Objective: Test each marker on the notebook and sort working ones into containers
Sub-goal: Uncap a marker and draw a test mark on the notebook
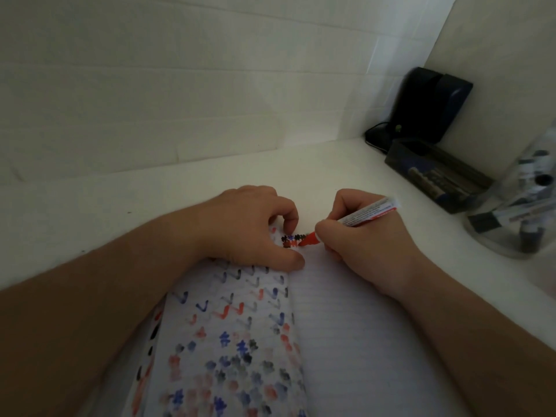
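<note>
1 red marker, right hand pinching it, scribbling on notebook; left hand, fingers curled, pressing page flat; keep strokes light.

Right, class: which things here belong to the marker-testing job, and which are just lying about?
Belong: red marker in right hand; notebook, held by left hand; clear jar of markers; dark tray of markers.
Lying about: black device with cable.

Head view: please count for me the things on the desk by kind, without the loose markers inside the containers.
Marker in use: 1
Notebook: 1
Clear jar: 1
Dark tray: 1
Black device: 1
Total: 5
</note>
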A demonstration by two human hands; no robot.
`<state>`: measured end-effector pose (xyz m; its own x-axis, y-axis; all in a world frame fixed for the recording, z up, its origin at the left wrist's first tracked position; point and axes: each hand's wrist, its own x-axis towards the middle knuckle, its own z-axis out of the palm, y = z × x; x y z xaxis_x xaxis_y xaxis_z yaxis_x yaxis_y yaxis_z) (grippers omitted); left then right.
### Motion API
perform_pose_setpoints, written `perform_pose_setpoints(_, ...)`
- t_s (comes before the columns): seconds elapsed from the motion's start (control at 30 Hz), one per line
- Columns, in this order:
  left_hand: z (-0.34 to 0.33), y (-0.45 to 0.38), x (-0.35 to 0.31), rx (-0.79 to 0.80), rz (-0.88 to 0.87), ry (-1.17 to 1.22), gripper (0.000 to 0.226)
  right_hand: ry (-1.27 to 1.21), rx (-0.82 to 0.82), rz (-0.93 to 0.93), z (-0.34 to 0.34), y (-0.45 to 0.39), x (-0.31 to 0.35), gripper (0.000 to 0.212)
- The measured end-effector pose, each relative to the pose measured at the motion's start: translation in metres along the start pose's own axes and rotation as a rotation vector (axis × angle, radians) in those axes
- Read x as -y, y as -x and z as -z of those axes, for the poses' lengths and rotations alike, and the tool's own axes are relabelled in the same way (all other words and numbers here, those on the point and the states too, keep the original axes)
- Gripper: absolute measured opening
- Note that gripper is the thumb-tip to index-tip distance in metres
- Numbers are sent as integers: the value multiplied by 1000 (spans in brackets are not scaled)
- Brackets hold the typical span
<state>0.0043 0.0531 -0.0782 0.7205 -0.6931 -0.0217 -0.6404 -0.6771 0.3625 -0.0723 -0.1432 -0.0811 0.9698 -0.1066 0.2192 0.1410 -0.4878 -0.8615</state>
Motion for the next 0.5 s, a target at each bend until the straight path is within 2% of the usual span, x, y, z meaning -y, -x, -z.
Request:
perform_pose_setpoints(0.13,0,0,1,3,7,0,51,-27,-33,-12,1,0,-1,26)
perform_pose_setpoints(0.37,1,0,0,2,-1,-6,46,1,9,-4,1,0,-2,23)
perform_pose_setpoints(0.5,2,1,-2,14,7,-8,45,-43,-36,-26,2,-1,-4,24)
